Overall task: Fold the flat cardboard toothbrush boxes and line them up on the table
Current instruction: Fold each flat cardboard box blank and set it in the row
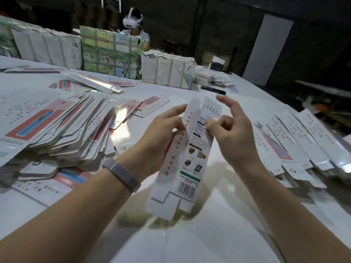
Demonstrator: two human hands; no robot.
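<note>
- Far to the left of the left hand, a big slumped heap of flat white cardboard box blanks with red and blue print lies on the white table; more loose blanks are scattered behind it and under its near edge.
- Beyond that heap, at the table's far edge, stand paper-wrapped bundles strapped with tape: one with green landscape print, the others plain white and torn open at the corners. What they hold cannot be read.
- The left hand, with a grey mesh wristband on its wrist, grasps the long white toothbrush box with red characters and a barcode along its left edge, fingers curled behind it and thumb on the front.
- The box is held above the table, between both hands, tilted with its top away from the person; it is partly opened into a sleeve, and its bottom flaps hang unfolded near the barcode.
- The right hand pinches the box's right edge between thumb and curled fingers, the index finger raised free.
- To the right of the right hand, a row of folded long white boxes lies side by side on the table, touching one another.
- Behind the bundles a person in a white headset sits.
</note>
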